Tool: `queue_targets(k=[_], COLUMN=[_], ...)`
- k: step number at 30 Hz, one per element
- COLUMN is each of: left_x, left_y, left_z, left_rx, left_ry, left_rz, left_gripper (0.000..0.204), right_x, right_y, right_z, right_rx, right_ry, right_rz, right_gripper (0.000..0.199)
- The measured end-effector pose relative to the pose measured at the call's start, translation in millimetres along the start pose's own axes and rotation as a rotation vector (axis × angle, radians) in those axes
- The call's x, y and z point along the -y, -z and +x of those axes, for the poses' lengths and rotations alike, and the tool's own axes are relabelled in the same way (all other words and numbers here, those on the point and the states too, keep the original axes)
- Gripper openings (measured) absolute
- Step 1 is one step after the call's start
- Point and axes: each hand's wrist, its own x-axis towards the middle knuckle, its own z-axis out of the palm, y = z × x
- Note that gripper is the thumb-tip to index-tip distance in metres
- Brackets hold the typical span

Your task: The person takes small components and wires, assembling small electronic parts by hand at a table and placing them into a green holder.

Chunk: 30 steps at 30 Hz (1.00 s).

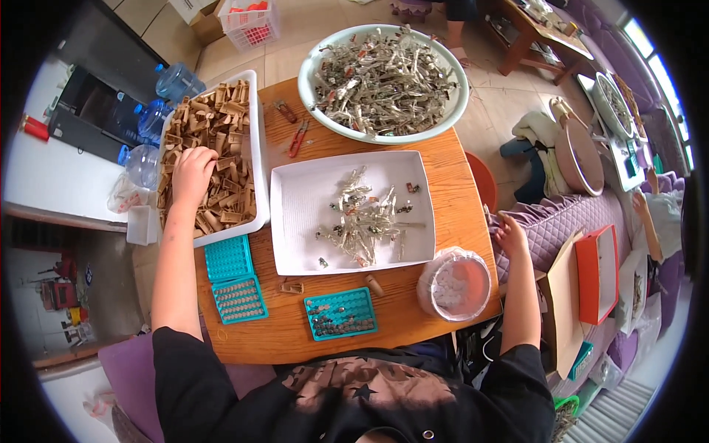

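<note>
My left hand point(194, 174) is down on a heap of brown moulded pieces point(225, 122) in a white bin point(262, 170). Its fingers curl together, the tips hidden among the pieces. Out past the table's right edge, my right hand point(511, 238) is raised with its fingers pinched; anything in them is too small to name. Between my hands a shallow white box point(295, 221) holds a tangle of clear and silvery strips with small parts point(365, 221). Closer to me lie a teal tray point(341, 314) with small dark parts and a two-part teal tray point(235, 280) with rows of greyish parts.
A pale basin point(310, 96) heaped with similar strips stands at the table's far side. Red-handled pliers point(298, 139) lie near the bin. A lined tub point(454, 284) stands at the near right corner. Another person's arm point(648, 225) shows at far right beyond a purple sofa point(557, 229).
</note>
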Motion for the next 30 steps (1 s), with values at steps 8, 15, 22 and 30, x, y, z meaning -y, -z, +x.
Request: queue_targets(k=[8, 15, 22, 30], left_x=[-8.5, -9.0, -9.1, -9.9], left_y=[0.0, -4.6, -5.3, 17.4], left_z=[-0.1, -5.0, -7.6, -30.1], left_rx=[0.086, 0.066, 0.047, -0.188], left_ry=[0.018, 0.027, 0.070, 0.264], left_rz=[-0.088, -0.119, -0.030, -0.085], left_gripper=[0.015, 0.013, 0.006, 0.012], right_x=[13.1, 1.9, 31.8, 55.6], right_y=[-28.5, -19.1, -22.9, -66.2], right_z=[10.8, -15.2, -64.2, -96.0], right_rx=[0.111, 0.307, 0.221, 0.293], right_ry=[0.217, 0.054, 0.100, 0.367], right_rz=[-0.112, -0.321, -0.432, -0.442], right_gripper=[0.029, 0.034, 0.031, 0.024])
